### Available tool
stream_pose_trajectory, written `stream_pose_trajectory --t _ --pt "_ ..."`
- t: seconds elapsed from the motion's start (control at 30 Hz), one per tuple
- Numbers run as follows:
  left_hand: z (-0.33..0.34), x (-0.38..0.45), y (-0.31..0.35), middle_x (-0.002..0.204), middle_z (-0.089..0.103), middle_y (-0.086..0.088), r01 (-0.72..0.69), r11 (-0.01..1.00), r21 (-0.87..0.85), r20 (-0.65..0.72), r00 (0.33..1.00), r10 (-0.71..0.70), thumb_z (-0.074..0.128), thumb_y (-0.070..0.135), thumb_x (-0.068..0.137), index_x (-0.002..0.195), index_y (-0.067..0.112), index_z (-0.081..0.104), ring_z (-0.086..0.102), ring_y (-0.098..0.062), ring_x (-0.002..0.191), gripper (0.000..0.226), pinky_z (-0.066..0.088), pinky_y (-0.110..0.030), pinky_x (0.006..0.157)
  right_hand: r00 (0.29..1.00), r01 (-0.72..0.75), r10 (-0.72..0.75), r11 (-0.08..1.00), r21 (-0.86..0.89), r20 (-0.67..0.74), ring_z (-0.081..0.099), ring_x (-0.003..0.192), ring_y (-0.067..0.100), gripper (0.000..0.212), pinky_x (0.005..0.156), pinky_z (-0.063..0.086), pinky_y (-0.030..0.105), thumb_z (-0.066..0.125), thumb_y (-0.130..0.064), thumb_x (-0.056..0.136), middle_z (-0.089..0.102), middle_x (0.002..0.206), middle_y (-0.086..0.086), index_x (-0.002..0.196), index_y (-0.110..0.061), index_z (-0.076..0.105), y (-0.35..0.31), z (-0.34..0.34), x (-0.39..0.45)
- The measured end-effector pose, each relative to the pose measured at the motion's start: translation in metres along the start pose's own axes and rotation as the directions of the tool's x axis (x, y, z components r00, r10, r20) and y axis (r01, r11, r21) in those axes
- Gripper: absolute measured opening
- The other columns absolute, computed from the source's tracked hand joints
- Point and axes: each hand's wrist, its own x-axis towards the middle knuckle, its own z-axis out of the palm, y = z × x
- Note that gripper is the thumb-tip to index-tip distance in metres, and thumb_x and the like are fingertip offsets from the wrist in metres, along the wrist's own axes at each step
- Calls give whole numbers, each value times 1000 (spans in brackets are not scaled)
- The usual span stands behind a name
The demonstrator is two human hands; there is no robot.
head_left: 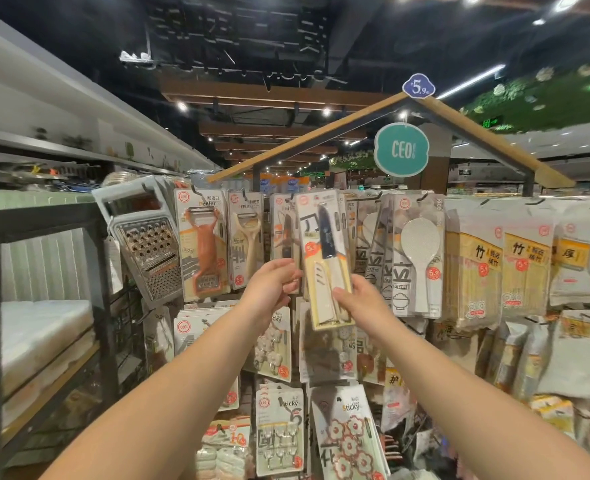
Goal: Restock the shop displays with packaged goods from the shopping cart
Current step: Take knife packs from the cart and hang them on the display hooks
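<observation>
1. My right hand pinches the lower edge of a knife pack, thumb on its front.
2. My left hand curls round the hanging knife packs behind it.
3. The knife pack is held up at the top row of the display rack, between the peelers and rice paddles.

- It was a shop, seen in an aisle of kitchenware.
- Carded peelers, a grater and rice paddles hung in rows on hooks.
- Round red price stickers marked the packs.
- A teal brand sign and a blue price tag topped the roof-shaped display frame.
</observation>
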Motion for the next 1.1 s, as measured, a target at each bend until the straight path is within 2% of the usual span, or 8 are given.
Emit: stream_pose_trajectory --t 0.17,0.3,0.53,0.67,0.77,0.87,1.0,1.1 --pt "-3 -3 3 98 71 4 26 1000 -17 10 1000 -26 52 25 100 126 19 56 58 -15 94 27 43 -27 77 996 -41 42 999 15 -79 69 98 17 28 92 54 45 52 -24 99 70 113 -1 125 -16 57 -4 -13 17" --pt "-5 -6 4 99 73 5 62 997 55 68 995 -66 52 28 101 125 19 58 66 -12 91 26 47 -32 80 994 -67 66 998 -8 -85 69 94 15 22 81 55 36 52 -25 99 70 109 -1 119 -17 57 -8 -16 27" --pt "-5 -9 6 103 72 5 70 987 143 139 986 -90 52 30 101 116 23 60 68 -11 95 19 49 -30 80 986 -134 130 991 -28 -99 65 108 26 54 96 52 50 58 -43 88 65 123 4 134 -15 51 5 -16 47" --pt "-6 -10 5 109 71 2 60 985 159 134 988 -82 52 31 101 112 24 60 67 -13 99 16 50 -30 82 982 -120 115 992 -25 -151 66 93 21 30 79 55 38 57 -26 95 67 106 1 122 -12 57 -5 -10 50" --pt "-6 -14 -1 109 72 3 53 978 202 138 987 -81 52 32 101 112 25 61 68 -12 98 16 51 -28 80 980 -119 106 990 -74 -167 61 84 19 35 60 44 29 57 -25 94 64 110 4 126 -11 53 -6 -6 56" --pt "-13 -19 -14 104 72 5 68 969 237 184 976 -114 54 33 100 114 24 61 69 -11 92 18 52 -24 71 978 -149 136 986 -79 -156 62 99 21 56 80 52 35 58 -36 93 56 131 4 141 -14 40 -3 -6 52" --pt "-22 -25 -33 99 73 4 100 941 323 235 955 -182 56 34 99 109 22 63 68 -11 88 18 49 -22 67 966 -211 194 974 -87 -169 58 116 26 70 97 50 44 60 -38 94 51 140 6 152 -17 26 22 -16 13" --pt "-11 -37 -51 104 72 1 44 892 449 323 923 -208 54 32 100 105 22 63 66 -11 84 14 46 -24 70 941 -293 279 955 -50 -190 65 102 24 70 73 53 31 60 -34 96 57 115 -3 154 -22 22 47 -28 -36"
